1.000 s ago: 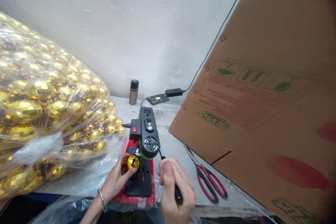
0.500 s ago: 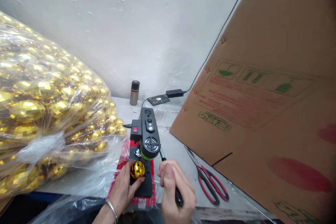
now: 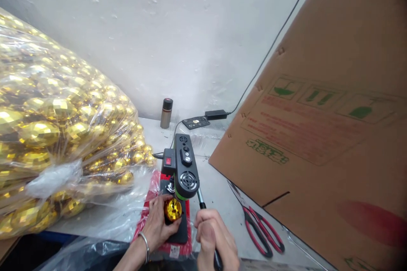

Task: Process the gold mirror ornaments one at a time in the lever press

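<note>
A small black bench drill with a red switch stands on a red mat. My left hand is closed around a gold faceted ball, which it holds on the drill's black base right under the drill head. My right hand is a fist wrapped round the drill's lever handle, just right of the base. A bracelet sits on my left wrist.
A big clear plastic bag full of gold balls fills the left. A large cardboard box leans at the right, with red-handled scissors at its foot. A small bottle and a power adapter stand by the wall.
My left hand has carried the gold ball from the left side of the base to under the drill head. My right hand has moved down a little on the lever.
</note>
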`<act>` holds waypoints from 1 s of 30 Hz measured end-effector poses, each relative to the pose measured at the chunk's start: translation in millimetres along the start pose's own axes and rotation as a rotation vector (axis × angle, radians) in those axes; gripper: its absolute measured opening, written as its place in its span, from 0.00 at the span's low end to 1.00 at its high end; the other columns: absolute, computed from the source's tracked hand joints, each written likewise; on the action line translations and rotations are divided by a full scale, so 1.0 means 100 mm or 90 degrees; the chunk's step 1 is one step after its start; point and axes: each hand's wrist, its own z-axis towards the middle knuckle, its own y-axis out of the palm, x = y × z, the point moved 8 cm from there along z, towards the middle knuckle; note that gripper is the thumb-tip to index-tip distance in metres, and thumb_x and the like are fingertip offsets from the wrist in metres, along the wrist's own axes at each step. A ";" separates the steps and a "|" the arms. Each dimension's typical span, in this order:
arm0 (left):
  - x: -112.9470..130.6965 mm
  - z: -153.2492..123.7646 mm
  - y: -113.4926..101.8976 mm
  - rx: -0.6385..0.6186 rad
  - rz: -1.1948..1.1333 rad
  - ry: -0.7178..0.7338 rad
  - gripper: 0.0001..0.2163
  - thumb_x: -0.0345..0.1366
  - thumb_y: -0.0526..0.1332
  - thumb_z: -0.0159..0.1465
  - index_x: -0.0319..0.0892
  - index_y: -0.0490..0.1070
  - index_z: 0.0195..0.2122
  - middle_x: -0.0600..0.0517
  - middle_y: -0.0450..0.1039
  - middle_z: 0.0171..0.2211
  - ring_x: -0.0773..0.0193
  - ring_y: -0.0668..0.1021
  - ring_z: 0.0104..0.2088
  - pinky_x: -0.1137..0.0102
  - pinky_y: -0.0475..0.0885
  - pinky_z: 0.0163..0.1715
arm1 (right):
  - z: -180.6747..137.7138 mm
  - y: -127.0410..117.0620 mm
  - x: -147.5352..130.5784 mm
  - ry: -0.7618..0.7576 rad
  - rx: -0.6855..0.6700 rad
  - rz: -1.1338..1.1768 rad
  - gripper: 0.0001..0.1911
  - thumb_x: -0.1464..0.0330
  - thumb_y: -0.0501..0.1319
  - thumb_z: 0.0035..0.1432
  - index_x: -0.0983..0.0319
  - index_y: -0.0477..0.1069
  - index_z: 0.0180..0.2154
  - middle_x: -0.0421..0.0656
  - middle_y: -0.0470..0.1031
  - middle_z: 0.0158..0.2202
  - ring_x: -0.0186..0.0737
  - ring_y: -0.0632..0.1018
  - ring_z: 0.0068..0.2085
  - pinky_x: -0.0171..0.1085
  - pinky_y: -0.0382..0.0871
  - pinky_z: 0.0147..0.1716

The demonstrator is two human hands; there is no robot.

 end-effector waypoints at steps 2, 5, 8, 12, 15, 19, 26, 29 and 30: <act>-0.01 0.00 0.01 0.001 0.001 -0.005 0.23 0.38 0.70 0.53 0.41 0.74 0.51 0.42 0.79 0.44 0.44 0.78 0.46 0.47 0.78 0.48 | -0.09 0.01 0.04 -0.005 0.024 -0.017 0.18 0.76 0.48 0.72 0.59 0.59 0.28 0.36 0.62 0.28 0.30 0.67 0.30 0.34 0.61 0.33; -0.01 -0.01 0.01 -0.001 0.000 -0.009 0.23 0.38 0.70 0.53 0.40 0.74 0.50 0.42 0.79 0.44 0.44 0.78 0.46 0.47 0.77 0.48 | -0.20 0.00 0.10 -0.010 0.076 -0.049 0.19 0.74 0.47 0.74 0.59 0.58 0.27 0.35 0.64 0.28 0.30 0.66 0.30 0.36 0.65 0.43; 0.00 -0.01 0.01 -0.002 0.001 -0.009 0.23 0.38 0.70 0.53 0.40 0.74 0.50 0.42 0.79 0.45 0.44 0.78 0.46 0.47 0.77 0.49 | -0.26 0.00 0.15 0.007 0.102 -0.060 0.20 0.73 0.47 0.74 0.59 0.58 0.26 0.35 0.65 0.28 0.30 0.67 0.30 0.38 0.67 0.49; 0.03 -0.01 0.00 -0.015 -0.002 -0.011 0.22 0.38 0.69 0.54 0.41 0.74 0.50 0.41 0.79 0.45 0.44 0.78 0.46 0.47 0.77 0.49 | -0.29 0.01 0.16 0.026 0.127 -0.065 0.21 0.71 0.48 0.74 0.59 0.57 0.25 0.34 0.64 0.27 0.30 0.67 0.28 0.38 0.68 0.51; 0.03 -0.01 0.00 -0.023 -0.003 -0.012 0.22 0.38 0.69 0.54 0.41 0.74 0.50 0.42 0.79 0.45 0.44 0.78 0.47 0.48 0.77 0.49 | -0.30 0.01 0.17 0.030 0.149 -0.079 0.22 0.70 0.47 0.74 0.59 0.56 0.24 0.34 0.63 0.26 0.31 0.66 0.28 0.38 0.69 0.51; 0.01 -0.01 0.00 -0.018 -0.011 -0.015 0.23 0.38 0.70 0.53 0.41 0.74 0.50 0.41 0.79 0.47 0.43 0.78 0.48 0.48 0.76 0.51 | -0.32 0.01 0.18 0.027 0.146 -0.079 0.22 0.70 0.47 0.75 0.59 0.57 0.24 0.34 0.63 0.26 0.31 0.66 0.27 0.38 0.69 0.50; 0.01 -0.02 0.02 -0.021 -0.031 -0.010 0.22 0.39 0.69 0.55 0.42 0.74 0.51 0.41 0.79 0.48 0.43 0.78 0.49 0.47 0.76 0.51 | -0.35 0.00 0.23 0.031 0.135 -0.050 0.23 0.68 0.48 0.76 0.59 0.61 0.24 0.34 0.63 0.25 0.30 0.67 0.28 0.38 0.70 0.52; 0.01 -0.02 0.01 -0.012 -0.031 -0.005 0.22 0.38 0.70 0.54 0.43 0.74 0.51 0.42 0.80 0.47 0.44 0.79 0.48 0.47 0.76 0.51 | -0.37 0.00 0.24 0.032 0.143 -0.048 0.23 0.68 0.48 0.76 0.59 0.60 0.24 0.34 0.63 0.25 0.30 0.67 0.28 0.37 0.69 0.52; 0.01 -0.02 0.01 -0.010 -0.030 -0.003 0.22 0.38 0.70 0.54 0.43 0.74 0.51 0.43 0.80 0.47 0.44 0.79 0.48 0.48 0.76 0.51 | -0.37 0.00 0.24 0.030 0.144 -0.048 0.23 0.67 0.49 0.76 0.59 0.60 0.24 0.34 0.63 0.25 0.30 0.67 0.28 0.37 0.69 0.52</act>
